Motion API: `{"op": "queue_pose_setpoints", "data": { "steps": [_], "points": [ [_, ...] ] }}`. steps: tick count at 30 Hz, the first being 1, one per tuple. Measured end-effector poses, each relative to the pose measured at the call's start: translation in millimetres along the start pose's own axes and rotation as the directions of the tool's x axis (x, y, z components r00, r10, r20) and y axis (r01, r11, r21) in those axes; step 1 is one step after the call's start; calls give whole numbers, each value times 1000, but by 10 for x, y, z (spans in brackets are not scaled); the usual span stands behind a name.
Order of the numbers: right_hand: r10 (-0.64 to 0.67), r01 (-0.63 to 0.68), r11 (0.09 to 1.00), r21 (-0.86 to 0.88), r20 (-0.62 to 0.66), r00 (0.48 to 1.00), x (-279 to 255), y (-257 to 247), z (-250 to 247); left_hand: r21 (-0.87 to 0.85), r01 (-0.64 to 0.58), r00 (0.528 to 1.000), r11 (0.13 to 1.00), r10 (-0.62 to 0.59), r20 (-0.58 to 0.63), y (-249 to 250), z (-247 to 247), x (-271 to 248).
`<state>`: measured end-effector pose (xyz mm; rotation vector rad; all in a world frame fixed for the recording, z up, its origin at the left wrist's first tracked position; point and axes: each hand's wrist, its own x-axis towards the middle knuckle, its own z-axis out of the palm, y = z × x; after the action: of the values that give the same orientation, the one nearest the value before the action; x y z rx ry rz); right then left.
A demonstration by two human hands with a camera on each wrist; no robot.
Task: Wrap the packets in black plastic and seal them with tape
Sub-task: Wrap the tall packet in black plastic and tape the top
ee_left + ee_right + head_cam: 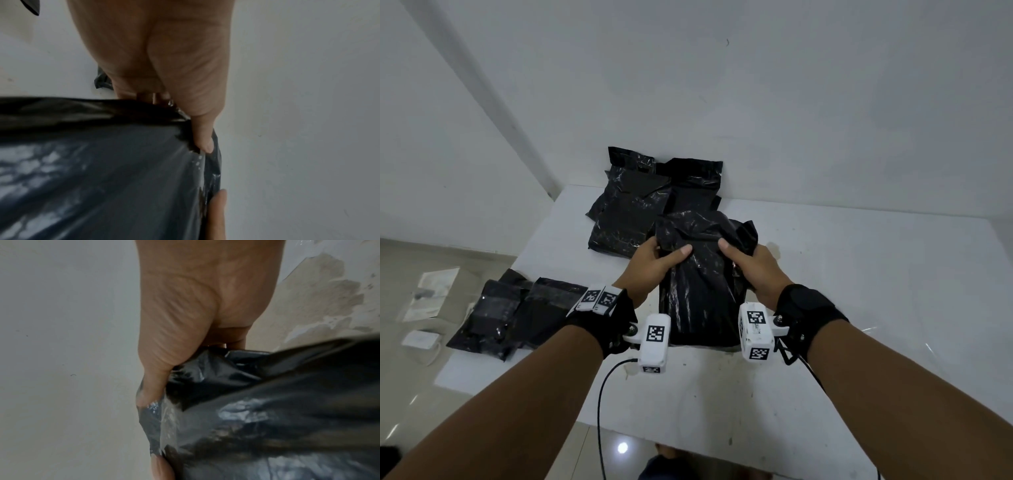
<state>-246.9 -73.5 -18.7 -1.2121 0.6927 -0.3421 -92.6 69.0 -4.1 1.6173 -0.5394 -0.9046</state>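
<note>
Both hands' grip pinching black plastic [702, 274] upper corners, left hand [654, 265], right hand [751, 270], packet between

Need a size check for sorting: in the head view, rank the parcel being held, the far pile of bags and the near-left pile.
1. Held parcel, though it lies nearest the camera.
2. Far pile and near-left pile: too alike to rank.

Head view: looking forward and down over white table [825, 274]. Wrist views: looking close along palms. Sharing black-plastic-wrapped packet [702, 281] [102, 178] [277, 418].
</note>
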Motion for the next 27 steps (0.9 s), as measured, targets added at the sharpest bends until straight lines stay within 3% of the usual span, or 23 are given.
{"op": "queue_pose_setpoints", "data": {
  "steps": [4,8,13,18,21,27],
  "points": [
    [13,-14,1000,-5,-85,996,15,36,-19,-9,-10,999,1000,9,-35,-28,-51,74],
    [-6,-1,999,-34,-217,976,95,138,1,-1,16,999,1000,-16,31,-123,-133,162],
    [18,-50,996,-68,-416,909,260,241,-38,-51,83,991,995,-78,108,-349,-278,343],
    [21,-91,989,-117,-501,865,484,393,29,-65,161,978,985,-150,144,-417,-335,525],
    [32,-108,988,-111,-533,845,619,470,164,-80,208,976,975,-202,82,-468,-407,699],
    [97,-129,992,-14,-585,805,716,532,192,48,100,995,994,-99,-14,-512,-550,957]
  ]
}}
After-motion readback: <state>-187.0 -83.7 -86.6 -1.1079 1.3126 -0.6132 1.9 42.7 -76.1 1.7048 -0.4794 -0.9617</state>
